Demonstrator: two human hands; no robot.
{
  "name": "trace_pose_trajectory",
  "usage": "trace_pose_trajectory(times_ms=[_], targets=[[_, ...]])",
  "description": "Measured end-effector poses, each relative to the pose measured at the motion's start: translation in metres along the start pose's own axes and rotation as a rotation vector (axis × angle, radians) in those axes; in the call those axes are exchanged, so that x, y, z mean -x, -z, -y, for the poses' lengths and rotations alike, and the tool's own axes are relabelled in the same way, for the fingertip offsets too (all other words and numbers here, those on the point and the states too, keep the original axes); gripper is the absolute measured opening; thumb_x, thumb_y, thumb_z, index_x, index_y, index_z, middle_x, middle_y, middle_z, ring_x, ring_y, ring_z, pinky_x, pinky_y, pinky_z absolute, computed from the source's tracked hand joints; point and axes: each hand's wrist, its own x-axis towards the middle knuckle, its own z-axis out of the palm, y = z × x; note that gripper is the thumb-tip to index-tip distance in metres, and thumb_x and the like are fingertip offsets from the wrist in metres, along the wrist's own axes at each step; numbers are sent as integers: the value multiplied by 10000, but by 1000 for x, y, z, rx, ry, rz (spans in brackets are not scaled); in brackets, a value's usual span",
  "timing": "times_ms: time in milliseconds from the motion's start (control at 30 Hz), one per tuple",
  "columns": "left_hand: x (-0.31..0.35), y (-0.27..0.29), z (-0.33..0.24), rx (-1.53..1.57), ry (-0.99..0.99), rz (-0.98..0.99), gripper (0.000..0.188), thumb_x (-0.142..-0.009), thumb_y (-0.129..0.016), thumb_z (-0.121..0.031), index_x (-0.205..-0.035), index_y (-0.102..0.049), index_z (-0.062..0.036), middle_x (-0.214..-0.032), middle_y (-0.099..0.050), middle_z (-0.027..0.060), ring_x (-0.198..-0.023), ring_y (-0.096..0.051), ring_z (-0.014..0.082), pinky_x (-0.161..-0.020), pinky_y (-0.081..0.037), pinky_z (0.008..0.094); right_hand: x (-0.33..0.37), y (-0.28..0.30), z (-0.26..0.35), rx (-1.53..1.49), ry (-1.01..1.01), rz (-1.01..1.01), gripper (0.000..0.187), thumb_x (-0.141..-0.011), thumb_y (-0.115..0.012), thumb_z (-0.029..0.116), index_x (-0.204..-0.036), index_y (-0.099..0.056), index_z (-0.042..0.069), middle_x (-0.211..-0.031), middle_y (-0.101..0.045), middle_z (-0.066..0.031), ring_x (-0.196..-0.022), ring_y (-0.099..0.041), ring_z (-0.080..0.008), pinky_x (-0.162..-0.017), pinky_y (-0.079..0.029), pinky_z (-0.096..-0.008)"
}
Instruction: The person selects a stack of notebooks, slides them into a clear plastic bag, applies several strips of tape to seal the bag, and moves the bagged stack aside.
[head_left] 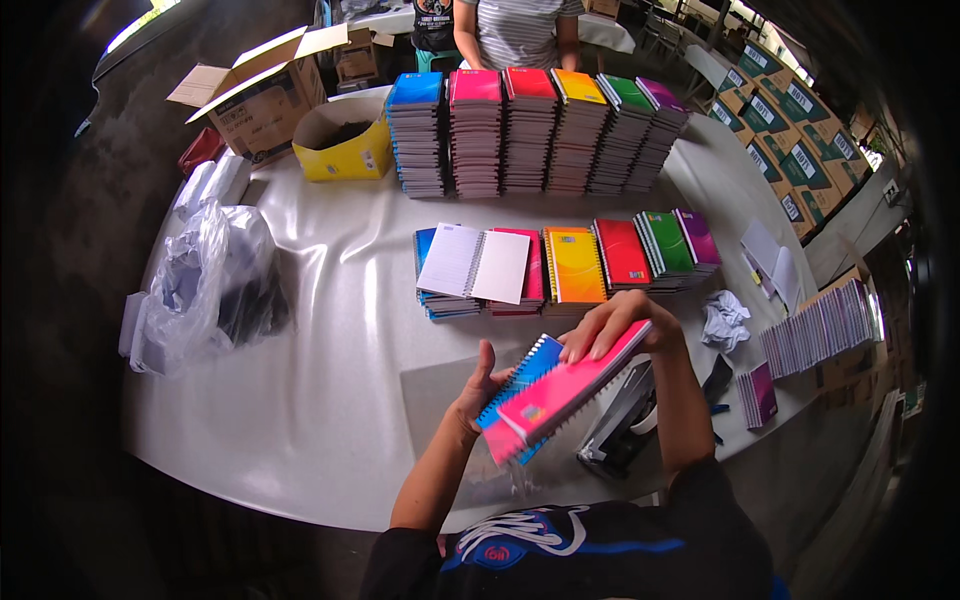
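My right hand (612, 325) is clamped over the top of a pink spiral notebook (572, 388), which is tilted and slightly blurred. Beneath it, a blue spiral notebook (522, 378) pokes out at an angle, with another bit of pink at the lower end. My left hand (472, 397) supports the blue notebook along its left side, thumb raised and other fingers hidden behind it. Short stacks stand just beyond my hands: an open notebook (500, 265) lies over the blue and pink ones, beside yellow (574, 262), red (622, 252), green (666, 243) and purple (697, 237) notebooks.
Tall notebook stacks (502, 135) line the table's far side. A yellow bin (345, 160), open carton (262, 108) and plastic bags (215, 275) are at left. Right lie crumpled paper (726, 320), a notebook row (820, 333) and a dark device (618, 425). A person (518, 35) stands opposite.
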Motion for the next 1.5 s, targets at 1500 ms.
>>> trace_pose_trajectory(times_ms=[1500], targets=[[-63,-7,25,-498,-578,-448,504,-805,-638,3,-1235,-381,-50,-1146,-558,123,-1021,-598,238,-866,-518,383,125,86,-67,1507,-622,-548,375,-785,-545,9,-1149,-597,82,-1143,-608,-168,-1033,-598,-308,-911,-467,-406]])
